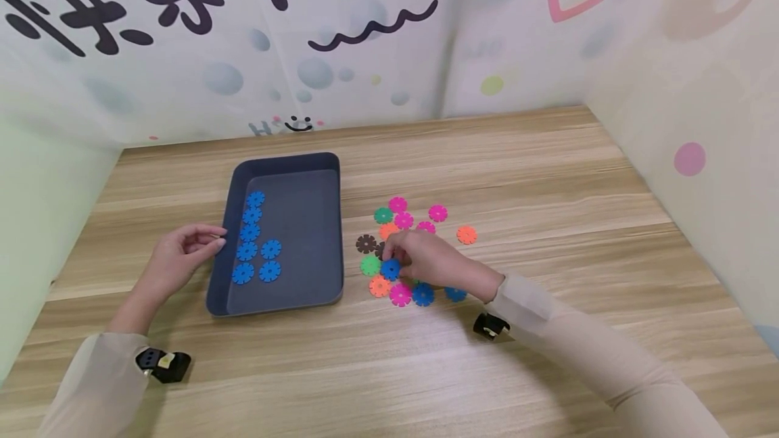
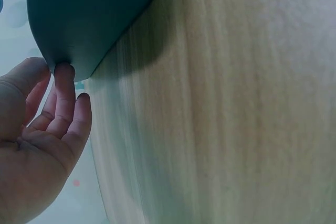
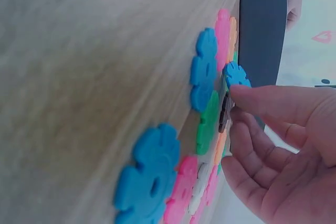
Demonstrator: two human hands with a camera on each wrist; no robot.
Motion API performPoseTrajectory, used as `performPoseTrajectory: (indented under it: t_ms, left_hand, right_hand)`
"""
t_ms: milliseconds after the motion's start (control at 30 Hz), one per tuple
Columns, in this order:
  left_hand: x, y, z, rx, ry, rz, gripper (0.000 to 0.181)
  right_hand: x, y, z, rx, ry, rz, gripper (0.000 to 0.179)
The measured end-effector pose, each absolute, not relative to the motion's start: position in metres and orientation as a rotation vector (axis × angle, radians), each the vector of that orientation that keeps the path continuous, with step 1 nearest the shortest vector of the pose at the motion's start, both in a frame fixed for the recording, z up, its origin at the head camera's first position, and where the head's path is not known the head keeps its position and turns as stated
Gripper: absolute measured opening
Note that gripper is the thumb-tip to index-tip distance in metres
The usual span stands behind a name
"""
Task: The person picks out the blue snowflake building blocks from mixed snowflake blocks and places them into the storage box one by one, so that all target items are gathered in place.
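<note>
My left hand [image 1: 173, 259] is at the left side of a dark grey tray [image 1: 312, 228], thumb and finger pinching its rim. Inside the tray, several blue notched snowflake discs [image 1: 249, 232] lie along the left side in one longer and one shorter column. Over a loose pile of coloured discs, my right hand [image 1: 429, 259] pinches a blue snowflake disc [image 1: 391, 269] between thumb and fingers. The right wrist view shows this blue disc [image 3: 237, 75] tilted at the fingertips. Some discs under the right hand are hidden.
Around the right hand lie pink [image 1: 437, 213], orange [image 1: 466, 234], green [image 1: 370, 265] and dark brown discs [image 1: 366, 244]. Two more blue discs [image 1: 422, 294] rest at the pile's near side. The wooden table [image 1: 341, 377] meets a printed wall sheet [image 1: 377, 86] behind.
</note>
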State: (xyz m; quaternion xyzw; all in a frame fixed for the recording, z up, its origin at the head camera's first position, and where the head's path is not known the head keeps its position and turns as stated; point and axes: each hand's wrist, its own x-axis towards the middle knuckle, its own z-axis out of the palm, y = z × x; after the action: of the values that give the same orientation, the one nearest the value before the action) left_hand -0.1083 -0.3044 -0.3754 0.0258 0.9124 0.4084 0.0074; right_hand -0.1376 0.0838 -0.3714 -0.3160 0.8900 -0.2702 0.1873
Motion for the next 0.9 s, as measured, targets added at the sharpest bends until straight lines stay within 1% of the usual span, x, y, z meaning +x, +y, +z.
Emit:
performPoseTrajectory:
  t_ms: [433, 633, 900]
  left_hand:
    - [-0.109, -0.305, -0.377, 0.090, 2.864, 1.271, 0.031]
    - [-0.107, -0.304, -0.377, 0.091, 2.863, 1.281, 0.031]
    - [-0.107, -0.304, -0.376, 0.085, 2.872, 1.269, 0.031]
  right_hand:
    - [-0.140, 0.084, -0.371, -0.960, 2.493, -0.898, 0.020]
    - [-0.141, 0.084, -0.366, -0.955, 2.466, -0.960, 0.021]
    - [-0.147, 0.075, -0.359, -1.030, 2.493, -1.012, 0.021]
